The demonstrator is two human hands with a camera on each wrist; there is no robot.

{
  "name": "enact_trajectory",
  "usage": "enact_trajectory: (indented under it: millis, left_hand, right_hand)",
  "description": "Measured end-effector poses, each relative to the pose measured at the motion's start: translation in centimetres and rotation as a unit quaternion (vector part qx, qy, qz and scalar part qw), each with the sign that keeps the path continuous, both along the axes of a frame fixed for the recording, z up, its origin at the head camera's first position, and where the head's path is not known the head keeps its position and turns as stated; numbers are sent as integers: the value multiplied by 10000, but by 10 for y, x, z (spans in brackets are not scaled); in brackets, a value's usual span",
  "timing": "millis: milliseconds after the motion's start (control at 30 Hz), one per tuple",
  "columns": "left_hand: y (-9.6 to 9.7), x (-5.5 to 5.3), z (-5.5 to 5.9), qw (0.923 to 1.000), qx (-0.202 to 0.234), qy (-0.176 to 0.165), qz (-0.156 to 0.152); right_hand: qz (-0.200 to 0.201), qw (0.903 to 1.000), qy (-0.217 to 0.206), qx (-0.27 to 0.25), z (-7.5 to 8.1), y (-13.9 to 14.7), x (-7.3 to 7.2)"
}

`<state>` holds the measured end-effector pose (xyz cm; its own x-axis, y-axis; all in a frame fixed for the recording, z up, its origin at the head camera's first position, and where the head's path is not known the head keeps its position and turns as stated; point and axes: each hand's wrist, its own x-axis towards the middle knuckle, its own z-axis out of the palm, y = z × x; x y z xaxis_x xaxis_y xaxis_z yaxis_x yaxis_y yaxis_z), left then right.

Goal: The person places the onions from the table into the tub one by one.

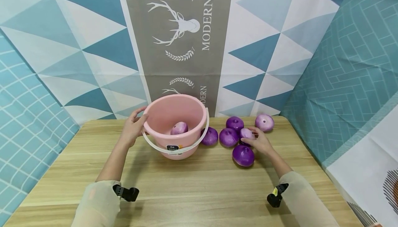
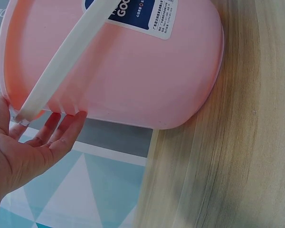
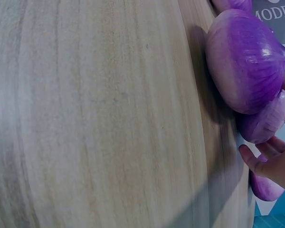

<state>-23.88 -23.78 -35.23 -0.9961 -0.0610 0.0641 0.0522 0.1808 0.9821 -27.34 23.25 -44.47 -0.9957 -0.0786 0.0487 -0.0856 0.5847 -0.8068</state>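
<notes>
A pink bucket [image 1: 174, 144] with a white handle [image 1: 186, 150] stands upright near the back of the table. My left hand [image 1: 132, 127] grips its left rim; in the left wrist view, fingertips [image 2: 78, 115] press on the bucket's side below the handle's end. Inside the bucket lies one pale purple onion [image 1: 179, 128]. To the right, my right hand [image 1: 260, 142] holds a pale-topped onion [image 1: 247, 133] among the others, with thumb and fingers around it. A darker purple onion [image 3: 247, 61] sits close beside that hand in the right wrist view.
Several purple onions cluster right of the bucket, including one [image 1: 209, 136] against its side and one [image 1: 243, 155] at the front. A pale onion [image 1: 264, 122] lies farther back right. Patterned cloth [image 1: 177, 57] hangs right behind the wooden table [image 1: 192, 192].
</notes>
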Motion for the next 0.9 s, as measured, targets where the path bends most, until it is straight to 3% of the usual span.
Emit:
enact_trajectory:
  millis: [267,600,900]
  left_hand:
    - [0,1,1,10000,-12,63,-30]
    - [0,0,0,10000,-48,49,11]
    - [0,0,-1,9999,-76,72,-1]
  right_hand:
    - [-172,9996,42,-221,3,5,0]
    - [-183,9991,-89,-375,14,10,3]
    - [-173,9986,38,-507,22,12,3]
